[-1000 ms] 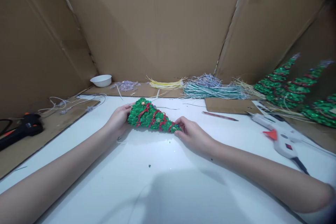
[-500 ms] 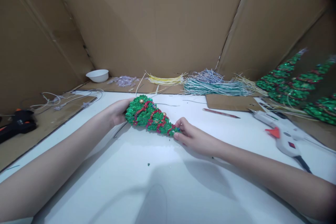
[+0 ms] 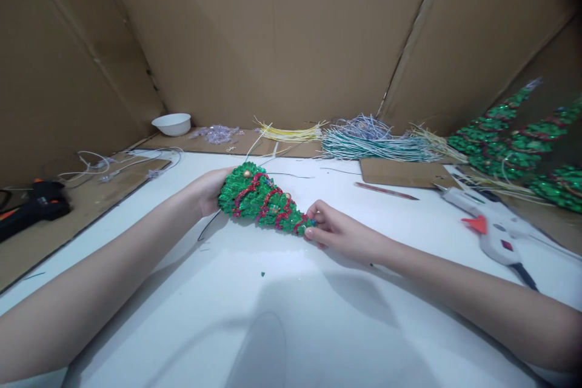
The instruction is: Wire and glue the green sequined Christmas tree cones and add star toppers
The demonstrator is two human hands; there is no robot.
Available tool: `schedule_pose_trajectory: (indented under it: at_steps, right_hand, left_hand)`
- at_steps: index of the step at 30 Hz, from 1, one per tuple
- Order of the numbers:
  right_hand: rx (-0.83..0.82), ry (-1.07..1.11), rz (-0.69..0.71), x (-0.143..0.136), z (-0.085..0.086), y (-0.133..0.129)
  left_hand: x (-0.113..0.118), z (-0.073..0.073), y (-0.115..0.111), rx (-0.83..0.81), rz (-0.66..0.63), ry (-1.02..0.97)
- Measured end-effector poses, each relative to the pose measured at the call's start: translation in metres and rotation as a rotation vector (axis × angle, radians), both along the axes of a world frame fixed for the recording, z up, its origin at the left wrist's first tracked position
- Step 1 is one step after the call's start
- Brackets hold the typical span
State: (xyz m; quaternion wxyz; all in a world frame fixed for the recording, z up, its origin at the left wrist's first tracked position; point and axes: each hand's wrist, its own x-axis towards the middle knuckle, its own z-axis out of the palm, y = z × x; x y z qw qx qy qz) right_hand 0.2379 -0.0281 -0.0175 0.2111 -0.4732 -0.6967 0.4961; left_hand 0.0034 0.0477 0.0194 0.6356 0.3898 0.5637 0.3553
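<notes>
A small green beaded tree [image 3: 261, 200] with red garland and gold balls lies on its side between my hands, above the white tabletop [image 3: 218, 315]. Its wide base rests in my left hand [image 3: 213, 193], whose fingers are partly hidden behind it. At the narrow tip, the thumb and fingers of my right hand [image 3: 325, 227] pinch the tree. Thin wires stick out near the base, one pale and pointing up, one dark and pointing down.
Glue gun [image 3: 495, 242] at right, beside green trees [image 3: 495, 127]. Black tool [image 3: 36, 209] at far left. Along the back: white bowl [image 3: 173, 125], clear beads [image 3: 217, 133], yellow wires [image 3: 291, 132], green-white wires [image 3: 377, 147], cardboard piece [image 3: 404, 173] and a reddish pencil-like stick [image 3: 386, 191].
The view has shifted slightly, so the background sits a little differently in the picture. Both hands keep their hold on the tree, which has barely moved.
</notes>
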Motion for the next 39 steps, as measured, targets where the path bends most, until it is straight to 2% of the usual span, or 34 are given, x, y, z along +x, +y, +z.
schedule_pose_trajectory:
  at_steps: [7, 20, 27, 31, 35, 39]
  right_hand:
    - [0.011, -0.001, -0.020, 0.000, -0.002, -0.001]
    - [0.011, -0.020, -0.032, 0.000, -0.003, -0.002]
    - [0.069, -0.098, -0.025, 0.000, -0.002, -0.002]
    - [0.082, -0.149, 0.037, 0.003, 0.004, -0.002]
    - [0.138, -0.282, 0.070, 0.006, 0.013, -0.003]
    - [0.287, -0.374, 0.001, 0.009, 0.014, -0.002]
  left_hand:
    - [0.001, -0.001, -0.001, 0.016, 0.038, -0.001]
    - [0.000, -0.001, -0.003, 0.024, 0.022, 0.016]
    - [0.000, 0.003, -0.007, 0.051, -0.057, 0.070]
    - [-0.002, 0.002, -0.007, 0.051, -0.075, 0.089]
    - [-0.003, 0.003, -0.007, 0.047, -0.092, 0.088]
    - [-0.001, 0.005, -0.009, 0.060, -0.073, 0.080]
